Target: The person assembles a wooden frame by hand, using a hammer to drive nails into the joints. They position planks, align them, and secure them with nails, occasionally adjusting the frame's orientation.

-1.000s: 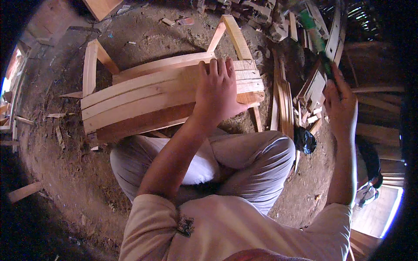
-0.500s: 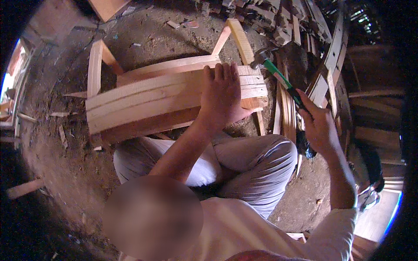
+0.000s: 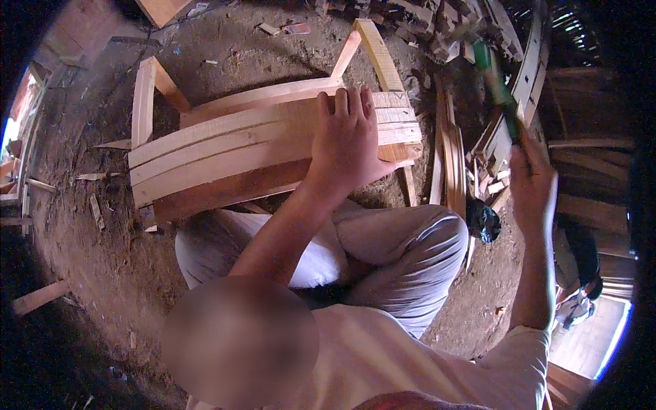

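A small bench-like piece of pale wood [image 3: 225,154] lies in front of my crossed legs, its slatted side facing up toward me. My left hand [image 3: 347,140] is clamped over its right part, fingers laid across the upper slats and thumb stretched along the lower right. Dark marks or nail spots show on the slat ends beside the thumb. Off to the right, my right hand [image 3: 531,174] grips a hammer by its green and black handle [image 3: 497,82]. The hammer is raised clear of the wood, smeared by motion, and its head is hard to make out.
Scrap wood [image 3: 437,27] is heaped at the far right, with long boards [image 3: 447,157] lying beside the bench piece. A black plastic bundle [image 3: 484,222] sits right of my knee. Another person's foot [image 3: 576,311] shows at the right. Wood chips litter the dirt floor [image 3: 89,253].
My right hand has swung the hammer up and away to the right from the slat ends. The bench piece has shifted slightly in view, with my left hand still on it.
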{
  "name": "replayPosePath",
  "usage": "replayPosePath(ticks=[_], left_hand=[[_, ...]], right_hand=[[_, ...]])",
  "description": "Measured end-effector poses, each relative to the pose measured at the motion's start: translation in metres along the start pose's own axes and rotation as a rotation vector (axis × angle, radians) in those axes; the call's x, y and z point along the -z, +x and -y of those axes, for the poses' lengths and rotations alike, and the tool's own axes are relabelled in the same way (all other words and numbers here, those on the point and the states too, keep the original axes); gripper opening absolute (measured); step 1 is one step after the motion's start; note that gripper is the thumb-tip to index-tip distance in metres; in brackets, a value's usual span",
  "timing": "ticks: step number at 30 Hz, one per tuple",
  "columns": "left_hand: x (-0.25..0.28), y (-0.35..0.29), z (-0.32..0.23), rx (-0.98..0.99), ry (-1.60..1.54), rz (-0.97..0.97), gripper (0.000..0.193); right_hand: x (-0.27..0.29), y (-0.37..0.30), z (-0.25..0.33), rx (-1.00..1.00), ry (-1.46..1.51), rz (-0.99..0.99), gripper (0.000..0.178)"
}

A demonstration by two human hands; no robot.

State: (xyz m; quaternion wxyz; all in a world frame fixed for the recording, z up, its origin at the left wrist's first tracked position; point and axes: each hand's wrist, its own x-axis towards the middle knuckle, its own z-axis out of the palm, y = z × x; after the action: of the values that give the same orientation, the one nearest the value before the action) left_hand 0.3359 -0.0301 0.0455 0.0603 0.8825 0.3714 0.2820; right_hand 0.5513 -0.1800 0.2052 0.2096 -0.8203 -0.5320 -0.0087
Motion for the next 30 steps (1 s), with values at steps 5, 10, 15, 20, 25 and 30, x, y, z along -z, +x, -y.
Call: replayPosePath(ticks=[5, 10, 15, 20, 25, 30], left_hand=[[-0.002, 0.004, -0.004, 0.005, 0.001, 0.009, 0.123], [0.0, 0.001, -0.001, 0.004, -0.009, 0.031, 0.121], [-0.001, 0.001, 0.0, -0.007, -0.04, 0.014, 0.12], [-0.005, 0.002, -0.002, -0.007, -0.022, -0.027, 0.121], [0.0, 0.003, 0.001, 0.011, -0.012, 0.024, 0.12], [-0.003, -0.002, -0.005, -0.005, 0.113, 0.03, 0.116]], right_hand=[[-0.011, 0.0, -0.011, 0.071, -0.105, 0.059, 0.04], [0.007, 0.008, -0.012, -0.005, -0.089, 0.17, 0.042], [-0.01, 0.003, 0.007, -0.038, 0.125, -0.102, 0.048], [0.0, -0.001, 0.002, 0.124, -0.121, 0.263, 0.042], [-0.008, 0.005, 0.016, 0.024, 0.034, -0.103, 0.041], [-0.022, -0.017, -0.001, 0.296, -0.166, 0.187, 0.044]])
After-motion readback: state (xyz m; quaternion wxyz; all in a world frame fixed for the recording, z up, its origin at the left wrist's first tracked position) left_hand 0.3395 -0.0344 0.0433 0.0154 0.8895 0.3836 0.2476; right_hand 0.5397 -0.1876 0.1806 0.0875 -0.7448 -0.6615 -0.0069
